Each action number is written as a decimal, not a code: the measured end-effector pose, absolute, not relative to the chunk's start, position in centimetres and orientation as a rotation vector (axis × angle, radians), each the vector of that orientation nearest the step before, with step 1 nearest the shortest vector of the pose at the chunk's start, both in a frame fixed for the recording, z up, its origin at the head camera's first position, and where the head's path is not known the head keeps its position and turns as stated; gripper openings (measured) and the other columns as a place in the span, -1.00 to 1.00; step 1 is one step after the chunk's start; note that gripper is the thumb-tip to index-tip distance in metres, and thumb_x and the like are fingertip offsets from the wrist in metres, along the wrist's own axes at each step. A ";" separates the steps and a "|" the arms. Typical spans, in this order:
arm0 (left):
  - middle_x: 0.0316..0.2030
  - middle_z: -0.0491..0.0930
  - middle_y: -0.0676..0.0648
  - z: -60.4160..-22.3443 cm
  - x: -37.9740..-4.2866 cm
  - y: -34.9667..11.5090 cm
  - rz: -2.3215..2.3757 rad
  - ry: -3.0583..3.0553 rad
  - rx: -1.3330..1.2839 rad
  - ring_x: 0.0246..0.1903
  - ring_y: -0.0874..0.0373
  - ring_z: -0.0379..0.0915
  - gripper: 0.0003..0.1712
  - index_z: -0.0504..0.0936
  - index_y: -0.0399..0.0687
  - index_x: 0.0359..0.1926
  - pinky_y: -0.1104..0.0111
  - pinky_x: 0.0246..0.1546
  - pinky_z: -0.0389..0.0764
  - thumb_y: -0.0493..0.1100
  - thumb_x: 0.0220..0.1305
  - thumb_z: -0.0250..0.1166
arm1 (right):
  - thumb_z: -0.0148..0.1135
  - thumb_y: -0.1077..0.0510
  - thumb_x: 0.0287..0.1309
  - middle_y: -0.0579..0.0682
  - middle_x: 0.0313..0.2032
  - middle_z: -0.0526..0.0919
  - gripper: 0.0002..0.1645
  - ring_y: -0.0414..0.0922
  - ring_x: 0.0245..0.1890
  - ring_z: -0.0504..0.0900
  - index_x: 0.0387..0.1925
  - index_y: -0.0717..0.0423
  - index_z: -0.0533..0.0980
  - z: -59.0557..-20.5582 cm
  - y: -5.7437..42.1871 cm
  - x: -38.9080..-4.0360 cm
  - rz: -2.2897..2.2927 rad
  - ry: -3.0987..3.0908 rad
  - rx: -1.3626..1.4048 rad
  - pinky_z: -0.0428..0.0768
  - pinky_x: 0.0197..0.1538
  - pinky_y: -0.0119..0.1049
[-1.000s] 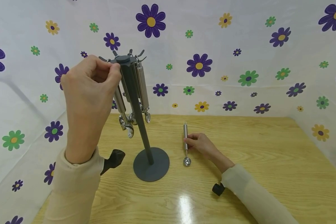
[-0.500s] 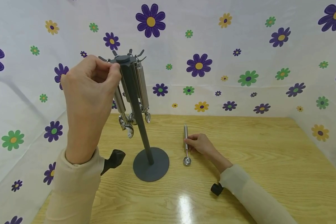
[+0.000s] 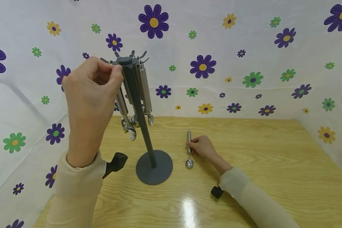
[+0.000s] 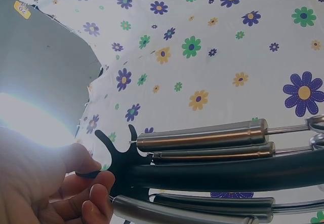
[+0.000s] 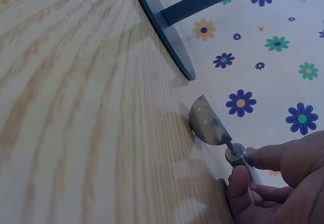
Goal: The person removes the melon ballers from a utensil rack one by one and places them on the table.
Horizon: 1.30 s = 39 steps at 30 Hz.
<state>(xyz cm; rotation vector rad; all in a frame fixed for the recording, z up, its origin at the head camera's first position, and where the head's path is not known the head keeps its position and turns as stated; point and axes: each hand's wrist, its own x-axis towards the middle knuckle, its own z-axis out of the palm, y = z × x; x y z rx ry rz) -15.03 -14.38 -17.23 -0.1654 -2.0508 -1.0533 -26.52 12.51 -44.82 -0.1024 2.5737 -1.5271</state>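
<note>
In the head view my left hand (image 3: 92,85) pinches a hook at the top of a dark grey utensil stand (image 3: 142,120). The left wrist view has my thumb and fingers around that hook's black tip (image 4: 89,174). Several steel-handled utensils (image 3: 145,87) hang from the other hooks, their shiny heads down. To the right of the stand's round base, my right hand (image 3: 205,147) grips the handle of a steel melon baller (image 3: 189,163). Its hemispherical bowl (image 5: 208,122) sits close over the table in the right wrist view, and fingers partly hide the handle.
The stand's round base (image 3: 154,172) rests on a light wooden table (image 3: 259,152). A white flower-print curtain (image 3: 171,47) hangs behind the table and along its sides. Black camera mounts (image 3: 116,164) stick out from both wrists.
My right hand has shifted slightly left. The melon baller's handle end has come lower in the picture, so the handle looks shorter. My left hand and the stand stay as they were.
</note>
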 end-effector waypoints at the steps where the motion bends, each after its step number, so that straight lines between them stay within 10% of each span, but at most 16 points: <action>1: -0.33 0.70 -0.08 -17.2 -15.0 -14.4 -1.051 -2.050 -0.165 -0.40 0.20 0.52 -0.72 0.74 -0.22 -0.11 0.46 -0.37 0.47 -0.08 0.48 0.24 | 0.34 0.17 0.38 0.01 -0.61 0.64 -0.73 -0.18 -0.63 0.57 -0.32 0.34 0.69 -44.8 12.5 -26.5 -1.520 2.582 -0.098 0.58 -0.53 -0.41; 25: -0.34 0.71 -0.11 -17.3 -15.2 -14.3 -1.009 -2.003 -0.188 -0.44 0.22 0.51 -0.62 0.76 -0.26 -0.13 0.49 -0.40 0.47 0.02 0.45 0.32 | 0.30 0.16 0.42 0.05 -0.61 0.61 -0.70 -0.16 -0.67 0.55 -0.17 0.41 0.66 -45.2 12.1 -26.6 -1.669 2.559 -0.033 0.58 -0.57 -0.39; 39: -0.34 0.73 -0.12 -17.4 -15.3 -14.3 -0.981 -1.971 -0.212 -0.44 0.24 0.52 -0.64 0.76 -0.29 -0.12 0.52 -0.36 0.50 -0.02 0.45 0.33 | 0.13 0.09 0.55 0.22 -0.11 0.62 -0.58 -0.09 -0.22 0.64 0.17 0.36 0.50 -39.3 10.9 -25.6 -2.079 2.194 -0.188 0.68 -0.07 -0.30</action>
